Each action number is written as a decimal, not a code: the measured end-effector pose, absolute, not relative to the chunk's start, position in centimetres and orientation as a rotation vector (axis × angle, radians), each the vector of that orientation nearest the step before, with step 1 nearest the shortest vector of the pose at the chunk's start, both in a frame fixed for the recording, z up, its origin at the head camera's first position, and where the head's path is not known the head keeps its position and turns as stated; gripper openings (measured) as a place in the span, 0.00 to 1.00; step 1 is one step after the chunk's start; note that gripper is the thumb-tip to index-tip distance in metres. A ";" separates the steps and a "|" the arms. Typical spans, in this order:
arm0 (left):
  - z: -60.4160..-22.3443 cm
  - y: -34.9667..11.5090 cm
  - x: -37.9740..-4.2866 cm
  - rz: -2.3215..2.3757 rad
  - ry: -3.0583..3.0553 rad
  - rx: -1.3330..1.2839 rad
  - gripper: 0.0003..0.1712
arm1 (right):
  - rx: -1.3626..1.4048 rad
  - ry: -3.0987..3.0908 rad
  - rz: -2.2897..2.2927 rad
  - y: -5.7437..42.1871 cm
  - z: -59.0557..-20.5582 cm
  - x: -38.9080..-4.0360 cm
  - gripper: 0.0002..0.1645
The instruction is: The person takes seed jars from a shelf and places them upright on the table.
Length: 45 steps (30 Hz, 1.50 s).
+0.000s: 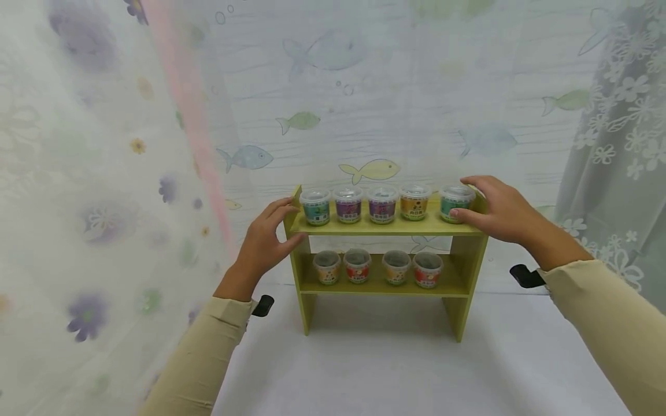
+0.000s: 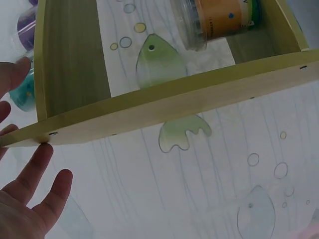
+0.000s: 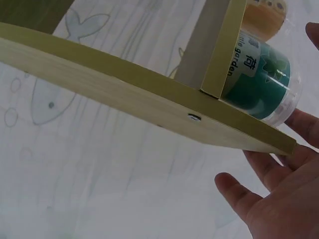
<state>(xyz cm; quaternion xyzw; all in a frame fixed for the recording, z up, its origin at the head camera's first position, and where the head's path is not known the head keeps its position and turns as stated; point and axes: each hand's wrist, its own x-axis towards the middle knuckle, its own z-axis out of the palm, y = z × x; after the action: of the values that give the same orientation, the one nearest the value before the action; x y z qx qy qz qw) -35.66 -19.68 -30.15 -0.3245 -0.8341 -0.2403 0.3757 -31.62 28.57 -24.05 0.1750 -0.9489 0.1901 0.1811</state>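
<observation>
Small lidded plastic cups with printed labels stand on a two-tier yellow-green wooden shelf [image 1: 385, 229]. My left hand [image 1: 262, 240] is at the shelf's upper left end, beside a teal cup [image 1: 315, 208]. In the left wrist view its spread fingers [image 2: 32, 172] lie along the outside of the side panel [image 2: 164, 99], the thumb on the inner side. At the upper right end, my right hand [image 1: 504, 208] reaches over the other side panel [image 3: 149, 94]. Its thumb overlaps the front of another teal cup [image 1: 451, 203] in the head view, with a fingertip near the lid.
Two purple cups [image 1: 348, 209] and an orange cup [image 1: 414, 205] stand between the teal ones. Below are orange cups [image 1: 326, 273] and red cups [image 1: 358, 270]. The shelf stands on a white surface [image 1: 385, 370], before a fish-patterned curtain [image 1: 416, 92]; a flowered curtain [image 1: 104, 173] hangs left.
</observation>
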 end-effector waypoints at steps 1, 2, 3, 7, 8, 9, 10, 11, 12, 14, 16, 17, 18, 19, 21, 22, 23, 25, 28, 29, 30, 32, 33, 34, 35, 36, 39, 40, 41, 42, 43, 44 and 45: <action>-30.2 -19.6 -35.8 -0.626 -2.125 -0.831 0.30 | 0.490 -2.678 0.553 28.5 -24.0 -31.8 0.50; -30.3 -19.5 -35.8 -0.638 -2.118 -0.830 0.29 | 0.485 -2.678 0.568 28.4 -24.0 -31.9 0.49; -30.3 -19.4 -35.9 -0.651 -2.115 -0.826 0.28 | 0.479 -2.680 0.584 28.4 -24.0 -32.0 0.48; -30.6 -19.1 -36.3 -0.723 -2.121 -0.797 0.30 | 0.457 -2.679 0.651 28.4 -24.0 -32.3 0.47; -30.6 -19.1 -36.3 -0.745 -2.125 -0.788 0.31 | 0.455 -2.677 0.666 28.4 -24.0 -32.4 0.47; -30.6 -19.1 -36.4 -0.761 -2.130 -0.782 0.31 | 0.452 -2.676 0.679 28.4 -24.0 -32.5 0.47; -30.6 -19.1 -36.5 -0.775 -2.134 -0.776 0.31 | 0.451 -2.674 0.688 28.4 -24.0 -32.7 0.46; -30.6 -19.0 -36.5 -0.785 -2.140 -0.769 0.32 | 0.445 -2.672 0.699 28.4 -24.0 -32.8 0.46; -30.6 -19.0 -36.5 -0.798 -2.142 -0.768 0.32 | 0.440 -2.671 0.705 28.4 -24.0 -32.8 0.46; -30.4 -19.0 -36.3 -0.806 -2.151 -0.759 0.32 | 0.426 -2.674 0.720 28.5 -24.0 -33.0 0.46; -30.2 -18.9 -36.2 -0.799 -2.159 -0.754 0.31 | 0.407 -2.677 0.738 28.5 -24.0 -33.2 0.47; -30.2 -18.9 -36.1 -0.786 -2.163 -0.750 0.31 | 0.398 -2.680 0.745 28.5 -24.0 -33.3 0.47; -30.1 -18.9 -36.0 -0.766 -2.165 -0.746 0.29 | 0.389 -2.685 0.754 28.5 -23.9 -33.3 0.48; -30.1 -18.8 -35.9 -0.741 -2.170 -0.740 0.28 | 0.380 -2.690 0.762 28.5 -23.9 -33.4 0.49; -30.1 -18.8 -35.9 -0.695 -2.176 -0.726 0.22 | 0.366 -2.698 0.769 28.4 -23.8 -33.5 0.50; -30.2 -18.7 -35.9 -0.675 -2.179 -0.718 0.19 | 0.359 -2.703 0.772 28.4 -23.8 -33.6 0.50; -30.2 -18.7 -35.9 -0.659 -2.185 -0.708 0.17 | 0.353 -2.707 0.773 28.3 -23.7 -33.7 0.51; -30.3 -18.7 -35.9 -0.652 -2.195 -0.691 0.13 | 0.345 -2.711 0.766 28.2 -23.6 -33.8 0.51; -30.4 -18.7 -35.8 -0.663 -2.211 -0.677 0.12 | 0.336 -2.712 0.755 28.1 -23.4 -33.9 0.52; -30.4 -18.7 -35.8 -0.662 -2.218 -0.672 0.12 | 0.337 -2.712 0.752 28.1 -23.3 -33.9 0.52; -30.4 -18.7 -35.8 -0.657 -2.224 -0.668 0.12 | 0.338 -2.712 0.752 28.1 -23.3 -33.9 0.52; -30.4 -18.7 -35.6 -0.647 -2.236 -0.664 0.12 | 0.343 -2.715 0.760 28.1 -23.2 -33.8 0.52; -30.4 -18.7 -35.6 -0.642 -2.241 -0.662 0.13 | 0.345 -2.719 0.764 28.1 -23.1 -33.7 0.52; -30.4 -18.6 -35.5 -0.637 -2.246 -0.662 0.13 | 0.347 -2.722 0.764 28.1 -23.0 -33.6 0.51; -30.5 -18.6 -35.5 -0.636 -2.249 -0.662 0.12 | 0.349 -2.728 0.765 28.1 -23.0 -33.5 0.51; -30.5 -18.6 -35.5 -0.637 -2.252 -0.664 0.12 | 0.349 -2.734 0.761 28.1 -22.9 -33.4 0.50; -30.5 -18.5 -35.4 -0.650 -2.254 -0.670 0.12 | 0.355 -2.759 0.751 27.9 -22.6 -33.2 0.50; -30.5 -18.5 -35.4 -0.652 -2.255 -0.669 0.12 | 0.359 -2.769 0.742 27.8 -22.5 -33.2 0.51; -30.5 -18.5 -35.4 -0.654 -2.257 -0.668 0.12 | 0.366 -2.780 0.733 27.8 -22.3 -33.1 0.51; -30.5 -18.6 -35.3 -0.649 -2.260 -0.665 0.12 | 0.372 -2.788 0.723 27.7 -22.2 -33.1 0.51; -30.4 -18.6 -35.3 -0.642 -2.264 -0.661 0.12 | 0.379 -2.796 0.713 27.6 -22.1 -33.0 0.51; -30.4 -18.6 -35.3 -0.630 -2.271 -0.656 0.13 | 0.387 -2.803 0.695 27.5 -22.0 -33.0 0.51; -30.3 -18.5 -35.3 -0.616 -2.278 -0.655 0.13 | 0.395 -2.809 0.682 27.5 -21.9 -33.0 0.51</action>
<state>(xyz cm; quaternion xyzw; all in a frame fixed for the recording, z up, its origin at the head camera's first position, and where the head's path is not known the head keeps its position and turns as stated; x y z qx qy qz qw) -35.30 -18.55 -30.35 -0.2516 -0.8749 -0.2367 0.3396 -32.99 27.46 -21.93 0.1345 -0.9568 0.2322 0.1119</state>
